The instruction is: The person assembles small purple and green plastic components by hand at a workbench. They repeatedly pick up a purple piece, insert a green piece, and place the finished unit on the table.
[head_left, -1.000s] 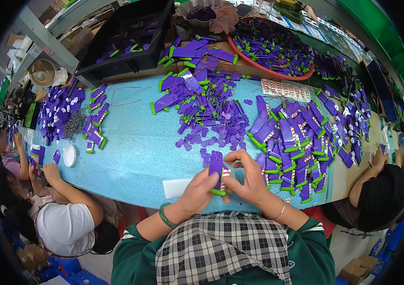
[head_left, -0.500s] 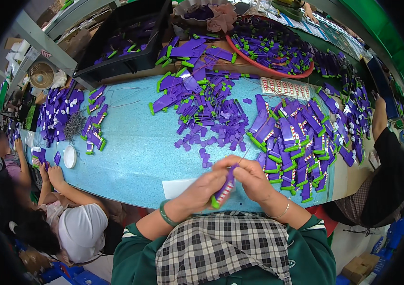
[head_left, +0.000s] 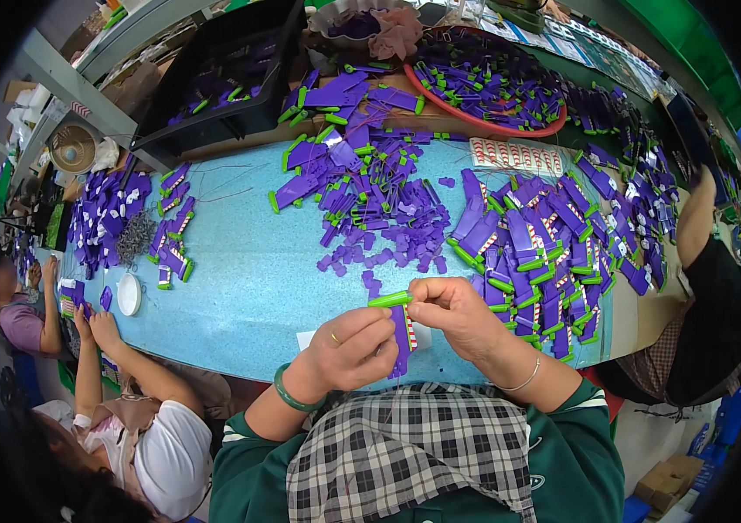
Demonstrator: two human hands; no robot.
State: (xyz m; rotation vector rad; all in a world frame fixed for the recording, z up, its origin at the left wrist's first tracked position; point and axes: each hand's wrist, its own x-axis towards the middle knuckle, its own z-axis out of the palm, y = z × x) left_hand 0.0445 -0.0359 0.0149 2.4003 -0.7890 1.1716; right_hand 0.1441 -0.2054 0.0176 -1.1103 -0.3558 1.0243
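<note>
Bare room runs across the pale blue speckled tabletop [head_left: 231,261] left of its middle, from the near edge to the black rectangular plastic tray [head_left: 214,124] at the far edge. A heap of loose purple plastic pieces [head_left: 384,187] blocks the middle; overlapping purple-and-green pieces with striped strips [head_left: 520,235] crowd toward the right end. A small round white dish [head_left: 129,295] stands by the near edge, towards the left. The left hand [head_left: 349,350] and right hand [head_left: 455,315] obstruct the near edge's middle.
</note>
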